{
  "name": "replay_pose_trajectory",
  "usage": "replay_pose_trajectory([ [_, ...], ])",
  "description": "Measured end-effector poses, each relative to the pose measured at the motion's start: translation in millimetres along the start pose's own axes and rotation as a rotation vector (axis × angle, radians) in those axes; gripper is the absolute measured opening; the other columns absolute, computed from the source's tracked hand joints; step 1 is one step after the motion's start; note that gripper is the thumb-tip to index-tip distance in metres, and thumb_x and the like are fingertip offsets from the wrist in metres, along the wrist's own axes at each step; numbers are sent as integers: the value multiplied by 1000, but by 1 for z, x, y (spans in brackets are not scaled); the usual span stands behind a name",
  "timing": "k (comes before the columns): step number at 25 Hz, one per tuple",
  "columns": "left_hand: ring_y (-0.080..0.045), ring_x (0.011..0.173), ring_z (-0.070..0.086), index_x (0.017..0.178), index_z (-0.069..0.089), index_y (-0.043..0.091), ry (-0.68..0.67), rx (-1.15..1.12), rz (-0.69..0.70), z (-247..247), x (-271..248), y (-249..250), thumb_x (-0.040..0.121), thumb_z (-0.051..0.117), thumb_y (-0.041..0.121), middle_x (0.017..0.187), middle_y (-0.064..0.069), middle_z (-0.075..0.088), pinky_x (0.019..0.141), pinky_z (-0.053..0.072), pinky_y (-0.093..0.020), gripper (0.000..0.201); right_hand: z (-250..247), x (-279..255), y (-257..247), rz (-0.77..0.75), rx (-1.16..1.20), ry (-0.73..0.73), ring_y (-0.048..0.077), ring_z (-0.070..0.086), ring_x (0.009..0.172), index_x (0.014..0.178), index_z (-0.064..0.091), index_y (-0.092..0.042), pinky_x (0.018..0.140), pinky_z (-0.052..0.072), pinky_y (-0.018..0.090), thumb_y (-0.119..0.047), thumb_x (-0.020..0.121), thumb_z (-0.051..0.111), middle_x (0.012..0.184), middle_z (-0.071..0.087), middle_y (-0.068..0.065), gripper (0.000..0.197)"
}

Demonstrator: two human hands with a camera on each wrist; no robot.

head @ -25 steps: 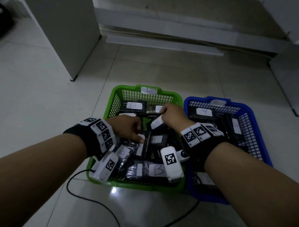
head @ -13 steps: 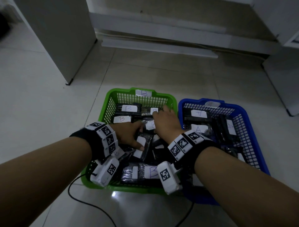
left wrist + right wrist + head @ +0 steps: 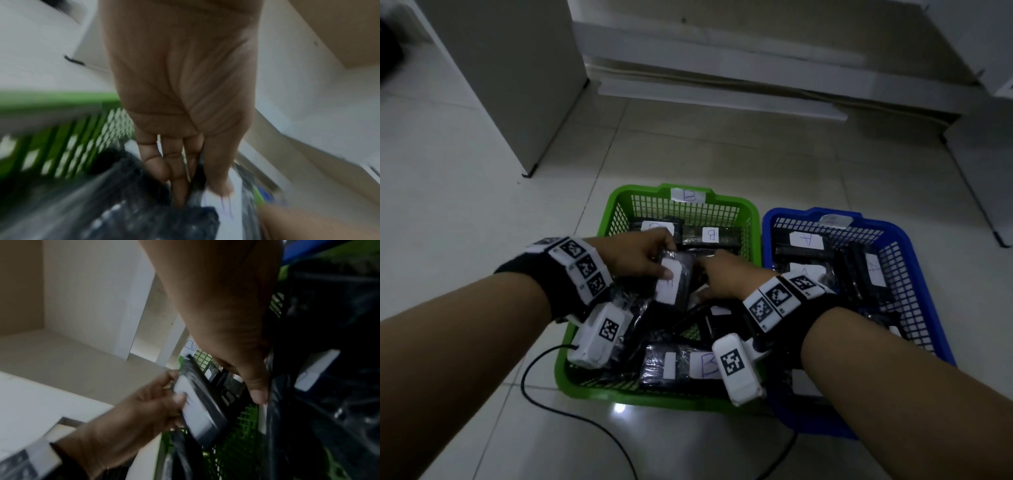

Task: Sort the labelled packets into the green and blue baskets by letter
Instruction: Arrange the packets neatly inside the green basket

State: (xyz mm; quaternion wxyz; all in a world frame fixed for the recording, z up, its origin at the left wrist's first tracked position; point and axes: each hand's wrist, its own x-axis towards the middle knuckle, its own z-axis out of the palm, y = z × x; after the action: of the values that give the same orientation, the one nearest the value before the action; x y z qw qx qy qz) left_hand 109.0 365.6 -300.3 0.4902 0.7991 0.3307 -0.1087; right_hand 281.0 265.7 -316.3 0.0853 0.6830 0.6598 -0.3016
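A green basket (image 3: 640, 192) tagged B sits left of a blue basket (image 3: 914, 246) on the floor. Both hold several black packets with white labels, B ones (image 3: 710, 235) in green and A ones (image 3: 806, 238) in blue. My left hand (image 3: 640, 257) grips one black packet (image 3: 674, 281) above the green basket, thumb on its white label (image 3: 193, 405); the letter is unreadable. My right hand (image 3: 729, 277) reaches down among the green basket's packets. Its thumb (image 3: 257, 394) presses on a dark packet (image 3: 273, 426), and the fingers behind it are hidden.
A black cable (image 3: 544, 404) loops over the tiled floor in front of the green basket. A white cabinet (image 3: 510, 85) stands at the back left and a low ledge (image 3: 722, 99) runs behind the baskets. A thin furniture leg (image 3: 976, 205) slants at the right.
My left hand has lifted a packet clear of the heap and turned its label up. My right hand drew back from the far side of the green basket toward its middle.
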Motion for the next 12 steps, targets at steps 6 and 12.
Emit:
replay_pose_trajectory([
  [6, -21, 91, 62, 117, 50, 25, 625, 30, -19, -34, 9, -16, 81, 68, 13, 112, -7, 63, 77, 51, -30, 42, -20, 9, 2, 128, 336, 144, 23, 58, 108, 113, 63, -14, 81, 45, 24, -16, 80, 72, 120, 61, 5, 34],
  [12, -36, 111, 51, 126, 49, 12, 735, 353, -99, -14, 27, -25, 79, 67, 17, 127, -17, 44, 91, 44, -39, 51, -33, 28, 22, 325, 875, 565, 25, 63, 87, 94, 60, -20, 71, 60, 41, -9, 92, 53, 110, 60, 5, 13],
])
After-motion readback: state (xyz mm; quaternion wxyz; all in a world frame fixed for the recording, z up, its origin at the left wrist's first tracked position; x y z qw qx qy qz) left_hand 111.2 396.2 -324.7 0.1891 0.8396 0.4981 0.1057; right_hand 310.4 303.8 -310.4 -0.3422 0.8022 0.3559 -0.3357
